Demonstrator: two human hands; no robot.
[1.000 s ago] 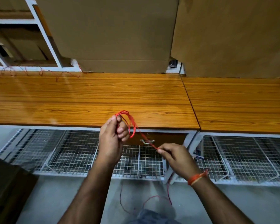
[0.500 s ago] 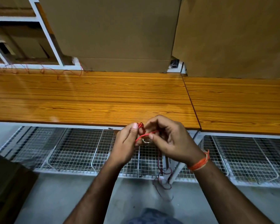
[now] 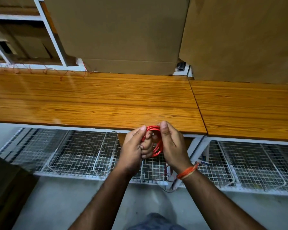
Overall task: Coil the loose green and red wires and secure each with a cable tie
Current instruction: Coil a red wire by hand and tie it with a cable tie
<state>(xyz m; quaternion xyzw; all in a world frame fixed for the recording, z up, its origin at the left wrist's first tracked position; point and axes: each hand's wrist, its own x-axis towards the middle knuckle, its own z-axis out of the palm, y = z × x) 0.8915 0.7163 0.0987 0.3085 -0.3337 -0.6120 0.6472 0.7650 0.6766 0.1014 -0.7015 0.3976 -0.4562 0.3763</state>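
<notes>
A small coil of red wire (image 3: 158, 143) sits between my two hands, just in front of the wooden bench's front edge. My left hand (image 3: 134, 146) has its fingers curled through the loops and its thumb pressed on the coil's top. My right hand (image 3: 172, 145) wraps the coil's right side, thumb on the top strands. A thin loose red wire (image 3: 45, 70) trails along the back left of the bench. No green wire or cable tie shows.
The wooden bench (image 3: 106, 98) runs left to right, with a seam toward the right. Large cardboard boxes (image 3: 116, 34) stand along its back. White wire-mesh baskets (image 3: 65, 150) hang under the bench. A dark box (image 3: 5, 188) stands on the floor at lower left.
The right hand, earlier pulling a strand out to the right, has come in to the left hand. The loose strand is now wound in and the coil is thicker, held by both hands.
</notes>
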